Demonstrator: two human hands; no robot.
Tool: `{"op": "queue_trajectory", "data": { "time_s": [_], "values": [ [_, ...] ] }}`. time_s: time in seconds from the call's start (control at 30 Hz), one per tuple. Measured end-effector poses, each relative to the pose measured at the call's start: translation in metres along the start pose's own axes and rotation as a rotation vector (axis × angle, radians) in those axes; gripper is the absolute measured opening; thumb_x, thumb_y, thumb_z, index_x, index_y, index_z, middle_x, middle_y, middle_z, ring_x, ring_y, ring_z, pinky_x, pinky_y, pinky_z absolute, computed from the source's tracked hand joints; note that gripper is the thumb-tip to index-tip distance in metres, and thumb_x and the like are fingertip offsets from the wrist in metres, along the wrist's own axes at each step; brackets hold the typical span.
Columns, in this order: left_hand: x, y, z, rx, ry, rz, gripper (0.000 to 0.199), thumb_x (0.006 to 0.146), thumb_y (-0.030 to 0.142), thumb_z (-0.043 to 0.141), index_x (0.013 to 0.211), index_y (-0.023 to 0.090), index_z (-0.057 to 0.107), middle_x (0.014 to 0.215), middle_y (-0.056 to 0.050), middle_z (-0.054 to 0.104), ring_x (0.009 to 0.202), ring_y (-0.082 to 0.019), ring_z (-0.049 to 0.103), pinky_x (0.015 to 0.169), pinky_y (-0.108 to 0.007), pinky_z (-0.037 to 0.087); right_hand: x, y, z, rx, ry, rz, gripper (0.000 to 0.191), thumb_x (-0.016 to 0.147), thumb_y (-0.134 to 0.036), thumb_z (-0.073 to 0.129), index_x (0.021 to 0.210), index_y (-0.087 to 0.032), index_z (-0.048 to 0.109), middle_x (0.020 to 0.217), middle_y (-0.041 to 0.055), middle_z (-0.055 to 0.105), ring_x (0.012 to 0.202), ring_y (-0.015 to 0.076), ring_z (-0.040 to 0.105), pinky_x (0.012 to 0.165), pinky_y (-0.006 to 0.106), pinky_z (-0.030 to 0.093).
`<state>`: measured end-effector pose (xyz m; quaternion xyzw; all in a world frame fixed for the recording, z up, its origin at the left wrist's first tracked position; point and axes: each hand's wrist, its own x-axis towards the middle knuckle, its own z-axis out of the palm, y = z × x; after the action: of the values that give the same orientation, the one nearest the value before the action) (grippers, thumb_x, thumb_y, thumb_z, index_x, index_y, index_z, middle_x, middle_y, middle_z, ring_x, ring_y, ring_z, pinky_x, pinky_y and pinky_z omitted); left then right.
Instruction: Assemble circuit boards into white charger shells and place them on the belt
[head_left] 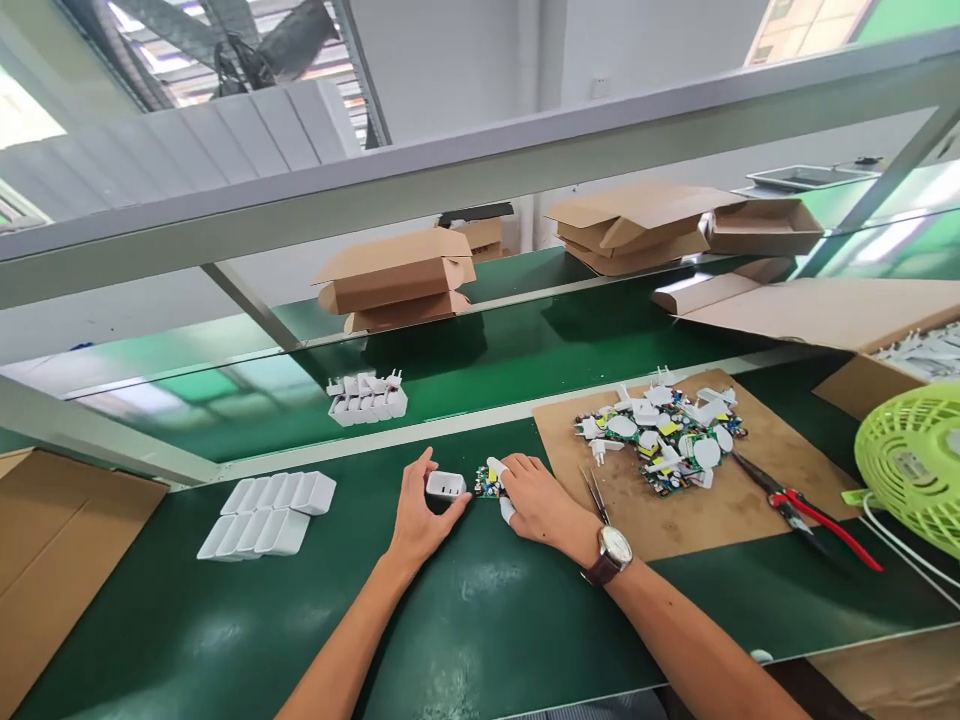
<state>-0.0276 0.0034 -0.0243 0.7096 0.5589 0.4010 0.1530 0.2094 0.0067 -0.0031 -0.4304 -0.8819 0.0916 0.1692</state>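
Circuit board (484, 484) between both hands (534, 497)

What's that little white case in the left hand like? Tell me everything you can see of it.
The white case looks like smooth plastic, small and boxy with rounded corners. Small dark slots show towards the camera. The left hand holds it between thumb and fingers, over the green tabletop, just left of a circuit board. Whether it touches the tabletop is unclear.

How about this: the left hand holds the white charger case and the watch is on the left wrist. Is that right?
Not quite: the head view shows the wristwatch on the right wrist. The left hand does hold the white charger case.
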Motion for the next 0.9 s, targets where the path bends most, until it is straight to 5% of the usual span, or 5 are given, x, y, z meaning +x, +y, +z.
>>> {"op": "queue_trajectory", "data": {
  "time_s": [0.27, 0.4, 0.47, 0.63, 0.9],
  "values": [
    [0.000, -0.002, -0.010, -0.144, -0.256, -0.045, 0.091, 0.078, 0.055, 0.078, 0.153, 0.030, 0.033, 0.131, -0.010, 0.057, 0.081, -0.017, 0.061, 0.071, -0.034, 0.056, 0.006, -0.004, -0.001, 0.097, 0.254, 0.073, 0.050, 0.077, -0.007, 0.053, 0.126, -0.014, 0.058, 0.119, 0.0168, 0.061, 0.113, 0.0318, 0.055, 0.097, 0.050, 0.050],
    [0.003, -0.004, -0.010, -0.140, -0.354, -0.124, 0.078, 0.084, 0.055, 0.071, 0.150, 0.027, 0.043, 0.093, -0.001, 0.067, 0.071, -0.017, 0.060, 0.071, -0.035, 0.056, 0.007, -0.009, -0.003, 0.233, 0.467, 0.067, 0.058, 0.081, -0.008, 0.055, 0.138, -0.016, 0.048, 0.123, 0.0161, 0.061, 0.114, 0.0295, 0.058, 0.096, 0.048, 0.055],
    [0.004, -0.005, -0.010, -0.112, -0.347, -0.077, 0.068, 0.085, 0.055, 0.071, 0.144, 0.027, 0.052, 0.091, -0.002, 0.067, 0.078, -0.020, 0.063, 0.075, -0.037, 0.058, 0.006, -0.012, -0.004, 0.302, 0.532, 0.029, 0.062, 0.083, -0.010, 0.057, 0.143, -0.019, 0.043, 0.128, 0.0152, 0.060, 0.120, 0.0283, 0.058, 0.098, 0.046, 0.055],
    [0.002, -0.006, -0.009, -0.124, -0.204, 0.126, 0.056, 0.091, 0.046, 0.068, 0.142, 0.030, 0.053, 0.134, -0.010, 0.062, 0.126, -0.029, 0.058, 0.109, -0.049, 0.048, 0.004, -0.021, -0.009, 0.253, 0.603, -0.182, 0.070, 0.086, -0.007, 0.056, 0.151, -0.022, 0.034, 0.132, 0.0154, 0.060, 0.127, 0.0285, 0.057, 0.103, 0.051, 0.054],
    [0.000, -0.013, -0.009, -0.119, -0.156, 0.156, 0.050, 0.096, 0.039, 0.062, 0.144, 0.029, 0.050, 0.140, -0.011, 0.058, 0.133, -0.027, 0.056, 0.115, -0.049, 0.046, 0.003, -0.024, -0.008, 0.114, 0.497, -0.307, 0.072, 0.085, -0.001, 0.049, 0.153, -0.018, 0.032, 0.131, 0.0175, 0.063, 0.127, 0.0305, 0.058, 0.104, 0.059, 0.053]
  ]
}}
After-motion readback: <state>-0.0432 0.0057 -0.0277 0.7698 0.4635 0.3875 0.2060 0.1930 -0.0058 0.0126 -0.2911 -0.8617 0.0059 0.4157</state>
